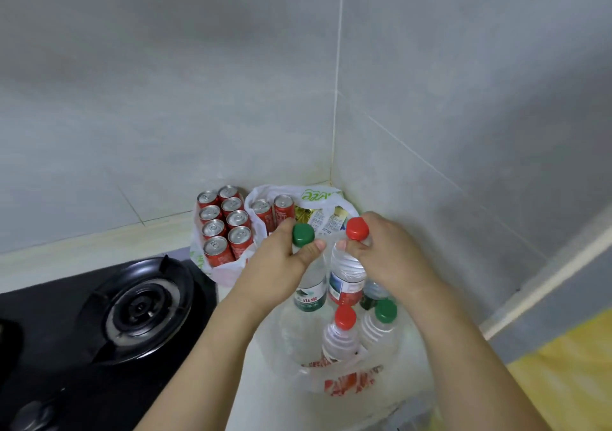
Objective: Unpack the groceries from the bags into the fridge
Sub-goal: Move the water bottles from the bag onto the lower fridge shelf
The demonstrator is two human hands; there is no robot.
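Our left hand (281,265) grips the neck of a green-capped water bottle (309,285), and our right hand (387,255) pinches the neck of a red-capped water bottle (347,278). Both bottles are raised above the near clear plastic bag (347,377) on the counter. Red drink cans (225,228) fill a white bag (228,271) at the far left, beside the gas burner (142,308).

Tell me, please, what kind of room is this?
Most likely a home kitchen: a gas burner set in a black hob, a tiled wall behind the counter, and grocery bags of cans.
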